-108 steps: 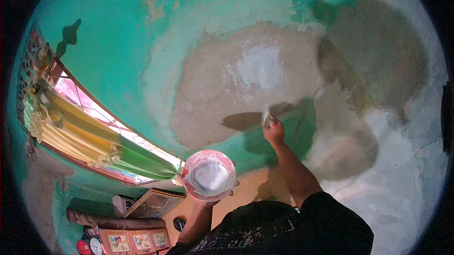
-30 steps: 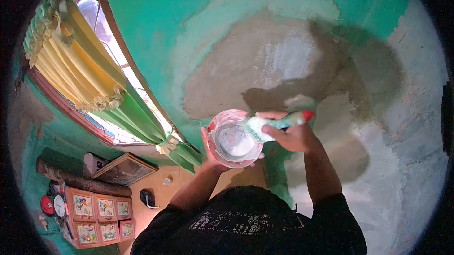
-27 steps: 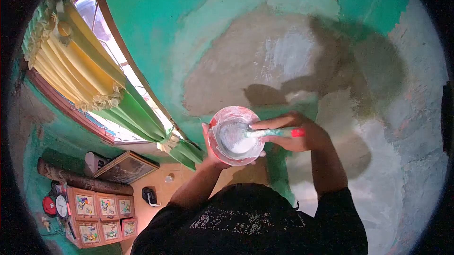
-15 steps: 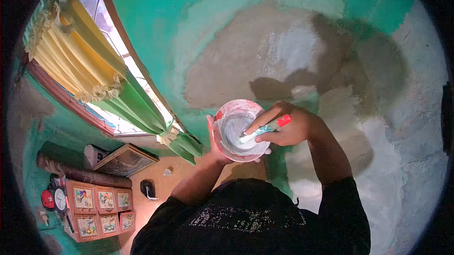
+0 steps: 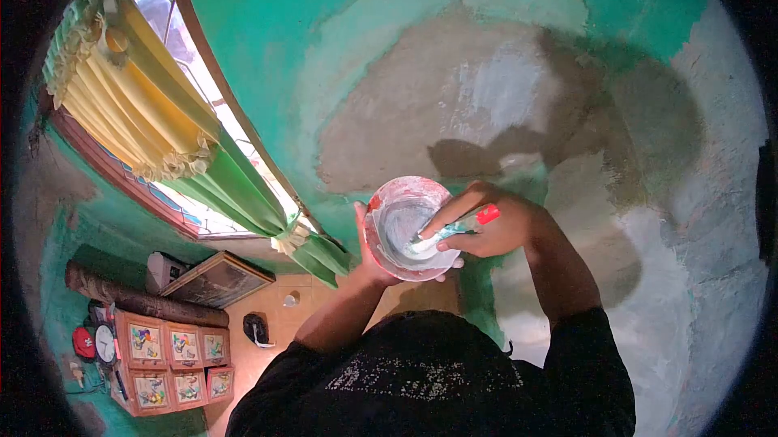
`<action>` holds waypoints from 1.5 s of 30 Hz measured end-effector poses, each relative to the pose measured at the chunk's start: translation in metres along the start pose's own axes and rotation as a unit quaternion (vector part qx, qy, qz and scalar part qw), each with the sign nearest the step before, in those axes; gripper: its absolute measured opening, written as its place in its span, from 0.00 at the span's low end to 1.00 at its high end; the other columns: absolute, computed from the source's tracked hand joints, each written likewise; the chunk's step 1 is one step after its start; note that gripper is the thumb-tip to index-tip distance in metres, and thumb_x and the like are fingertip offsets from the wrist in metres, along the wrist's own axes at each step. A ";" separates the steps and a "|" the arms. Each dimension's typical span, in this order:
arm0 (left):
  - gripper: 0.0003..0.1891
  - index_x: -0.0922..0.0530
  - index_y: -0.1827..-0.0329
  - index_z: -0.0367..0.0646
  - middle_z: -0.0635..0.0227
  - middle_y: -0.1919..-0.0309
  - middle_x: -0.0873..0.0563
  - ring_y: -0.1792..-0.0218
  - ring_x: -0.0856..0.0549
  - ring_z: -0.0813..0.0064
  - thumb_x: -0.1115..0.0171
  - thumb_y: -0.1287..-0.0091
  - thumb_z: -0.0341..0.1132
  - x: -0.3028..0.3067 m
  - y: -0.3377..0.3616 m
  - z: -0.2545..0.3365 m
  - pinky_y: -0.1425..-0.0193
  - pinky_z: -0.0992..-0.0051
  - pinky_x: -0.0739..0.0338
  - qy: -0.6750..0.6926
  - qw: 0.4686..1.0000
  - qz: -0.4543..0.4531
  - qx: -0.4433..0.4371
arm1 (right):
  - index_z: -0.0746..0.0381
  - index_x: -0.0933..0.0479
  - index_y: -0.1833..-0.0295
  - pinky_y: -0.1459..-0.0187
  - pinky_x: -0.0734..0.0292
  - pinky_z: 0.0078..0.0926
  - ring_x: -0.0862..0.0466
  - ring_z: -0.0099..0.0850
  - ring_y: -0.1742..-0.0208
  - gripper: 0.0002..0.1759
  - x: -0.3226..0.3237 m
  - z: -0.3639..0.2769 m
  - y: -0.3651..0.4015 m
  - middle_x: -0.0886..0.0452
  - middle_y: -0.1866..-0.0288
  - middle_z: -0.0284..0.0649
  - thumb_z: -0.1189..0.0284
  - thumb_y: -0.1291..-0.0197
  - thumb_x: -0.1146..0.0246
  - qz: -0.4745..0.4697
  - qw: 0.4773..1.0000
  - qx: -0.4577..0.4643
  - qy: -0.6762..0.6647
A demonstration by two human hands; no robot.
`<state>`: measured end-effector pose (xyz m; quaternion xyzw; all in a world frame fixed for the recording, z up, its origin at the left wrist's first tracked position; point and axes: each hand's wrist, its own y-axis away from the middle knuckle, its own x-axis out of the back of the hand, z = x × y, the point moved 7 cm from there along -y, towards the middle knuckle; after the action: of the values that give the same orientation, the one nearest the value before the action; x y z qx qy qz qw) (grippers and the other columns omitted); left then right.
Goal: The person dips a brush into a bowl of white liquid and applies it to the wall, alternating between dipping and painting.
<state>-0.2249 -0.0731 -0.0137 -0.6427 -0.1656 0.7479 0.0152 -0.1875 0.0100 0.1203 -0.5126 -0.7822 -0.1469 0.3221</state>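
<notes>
My left hand is wrapped round a red bowl from below and the left, with fingertips showing at its lower right side. White, paint-like stuff coats the bowl's inside and smears its rim. In my right hand is a paintbrush with a red-ended, paint-smeared handle. Its bristle end rests inside the bowl, low on the right, in the white stuff. The bristles themselves are mostly hidden by white coating and by my fingers.
Ahead rises a green wall with a bare grey-brown patch and a whitish brushed area. A yellow and green curtain hangs at the window on the left. A drawer cabinet and a leaning framed picture stand lower left.
The bowl sits slightly lower in view, and the brush has shifted a little down inside it. Both hands keep their hold.
</notes>
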 end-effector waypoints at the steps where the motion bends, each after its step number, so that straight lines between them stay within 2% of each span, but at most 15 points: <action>1: 0.66 0.51 0.19 0.53 0.40 0.27 0.41 0.39 0.31 0.18 0.59 0.56 0.90 -0.001 -0.001 0.000 0.47 0.28 0.26 0.012 1.000 -0.009 0.006 | 0.64 0.15 0.50 0.49 0.19 0.30 0.11 0.35 0.53 0.18 -0.002 0.003 -0.001 0.12 0.54 0.49 0.82 0.49 0.30 -0.002 1.000 -0.009 0.002; 5: 0.65 0.52 0.19 0.54 0.39 0.27 0.40 0.39 0.32 0.16 0.57 0.55 0.89 0.003 -0.003 0.000 0.47 0.27 0.26 0.006 1.000 -0.001 -0.008 | 0.63 0.16 0.47 0.55 0.17 0.28 0.12 0.31 0.60 0.16 0.017 0.006 0.018 0.12 0.55 0.45 0.73 0.41 0.31 0.108 0.988 0.106 0.017; 8: 0.64 0.52 0.19 0.55 0.39 0.27 0.40 0.39 0.33 0.15 0.56 0.55 0.89 0.004 -0.004 0.002 0.47 0.27 0.26 -0.049 0.999 -0.016 -0.010 | 0.65 0.18 0.45 0.60 0.15 0.30 0.12 0.32 0.58 0.16 0.031 0.049 0.048 0.13 0.54 0.44 0.73 0.37 0.33 0.197 0.954 -0.078 -0.212; 11: 0.63 0.51 0.19 0.56 0.39 0.27 0.40 0.38 0.33 0.15 0.57 0.54 0.89 0.000 -0.005 0.004 0.48 0.27 0.25 -0.030 0.999 -0.030 -0.015 | 0.61 0.22 0.40 0.70 0.15 0.32 0.12 0.34 0.57 0.20 0.019 0.094 0.060 0.14 0.52 0.44 0.62 0.30 0.40 0.318 0.837 0.006 -0.446; 14: 0.62 0.50 0.20 0.57 0.41 0.27 0.39 0.38 0.33 0.15 0.59 0.54 0.89 0.000 -0.006 0.006 0.49 0.27 0.24 -0.030 0.999 -0.023 -0.028 | 0.62 0.24 0.39 0.57 0.18 0.36 0.14 0.36 0.51 0.26 -0.001 0.126 0.060 0.15 0.48 0.43 0.52 0.28 0.46 0.333 0.725 0.030 -0.603; 16: 0.62 0.50 0.20 0.58 0.43 0.27 0.39 0.39 0.33 0.15 0.60 0.54 0.89 0.001 -0.007 0.007 0.49 0.28 0.24 -0.059 0.998 -0.015 -0.029 | 0.63 0.23 0.41 0.40 0.24 0.40 0.16 0.38 0.44 0.25 -0.009 0.122 0.052 0.15 0.45 0.44 0.53 0.27 0.47 0.288 0.642 0.064 -0.708; 20: 0.61 0.48 0.20 0.57 0.48 0.27 0.36 0.37 0.31 0.21 0.62 0.52 0.89 -0.002 -0.009 0.007 0.46 0.28 0.25 -0.100 0.994 -0.009 -0.036 | 0.64 0.23 0.41 0.45 0.18 0.38 0.15 0.39 0.44 0.26 -0.016 0.127 0.054 0.16 0.44 0.44 0.54 0.28 0.48 0.297 0.607 0.056 -0.735; 23: 0.58 0.45 0.22 0.55 0.55 0.27 0.35 0.33 0.29 0.37 0.61 0.49 0.87 0.004 -0.008 0.012 0.38 0.29 0.31 -0.105 0.991 0.009 -0.081 | 0.64 0.23 0.42 0.52 0.14 0.38 0.15 0.39 0.45 0.24 -0.010 0.129 0.061 0.16 0.44 0.44 0.56 0.29 0.47 0.290 0.564 0.115 -0.764; 25: 0.55 0.44 0.23 0.56 0.59 0.27 0.35 0.31 0.29 0.48 0.58 0.46 0.85 0.008 -0.006 0.015 0.33 0.32 0.34 -0.164 0.982 0.016 -0.093 | 0.64 0.24 0.41 0.55 0.12 0.36 0.14 0.38 0.47 0.24 -0.010 0.139 0.068 0.16 0.44 0.43 0.56 0.30 0.46 0.324 0.550 0.091 -0.764; 28: 0.53 0.44 0.23 0.56 0.59 0.26 0.36 0.31 0.29 0.48 0.54 0.45 0.83 0.003 -0.003 0.015 0.32 0.32 0.34 -0.069 0.990 -0.023 -0.120 | 0.64 0.26 0.38 0.55 0.12 0.38 0.15 0.39 0.45 0.26 -0.001 0.156 0.072 0.17 0.43 0.46 0.55 0.30 0.46 0.372 0.543 0.080 -0.749; 32: 0.58 0.43 0.22 0.56 0.55 0.25 0.37 0.30 0.32 0.39 0.56 0.51 0.87 0.014 0.003 0.022 0.35 0.22 0.40 -0.121 0.987 0.018 -0.102 | 0.62 0.29 0.35 0.49 0.14 0.40 0.18 0.40 0.41 0.29 0.031 0.168 0.078 0.21 0.38 0.47 0.52 0.30 0.45 0.523 0.591 0.048 -0.612; 35: 0.59 0.44 0.22 0.56 0.53 0.26 0.37 0.31 0.32 0.36 0.51 0.52 0.86 0.004 0.003 0.024 0.38 0.21 0.36 -0.077 0.991 -0.075 -0.084 | 0.59 0.32 0.31 0.45 0.17 0.42 0.21 0.42 0.38 0.31 0.079 0.118 0.075 0.25 0.34 0.48 0.50 0.29 0.46 0.643 0.609 -0.027 -0.464; 37: 0.59 0.43 0.23 0.56 0.51 0.27 0.37 0.32 0.31 0.34 0.50 0.53 0.86 0.006 0.006 0.027 0.40 0.20 0.35 -0.068 0.989 -0.053 -0.116 | 0.51 0.37 0.24 0.39 0.22 0.45 0.26 0.41 0.32 0.29 0.115 0.118 0.074 0.33 0.28 0.43 0.52 0.26 0.50 0.676 0.621 0.044 -0.394; 40: 0.59 0.43 0.23 0.56 0.51 0.27 0.37 0.32 0.31 0.34 0.49 0.53 0.85 0.008 0.010 0.032 0.41 0.20 0.34 -0.098 0.987 -0.024 -0.121 | 0.51 0.39 0.24 0.42 0.19 0.42 0.22 0.39 0.39 0.29 0.156 0.092 0.072 0.31 0.30 0.43 0.53 0.25 0.51 0.733 0.605 0.127 -0.283; 45: 0.57 0.40 0.25 0.54 0.47 0.29 0.34 0.36 0.29 0.30 0.40 0.54 0.81 0.005 0.015 0.038 0.45 0.20 0.31 -0.070 0.985 0.036 -0.154 | 0.51 0.37 0.25 0.47 0.16 0.37 0.21 0.34 0.52 0.27 0.191 0.111 0.077 0.31 0.32 0.43 0.55 0.25 0.51 0.794 0.517 0.147 -0.284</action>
<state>-0.2596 -0.0947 -0.0185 -0.5886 -0.2560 0.7570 -0.1224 -0.2090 0.2402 0.1544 -0.8807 -0.1105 0.4399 0.1366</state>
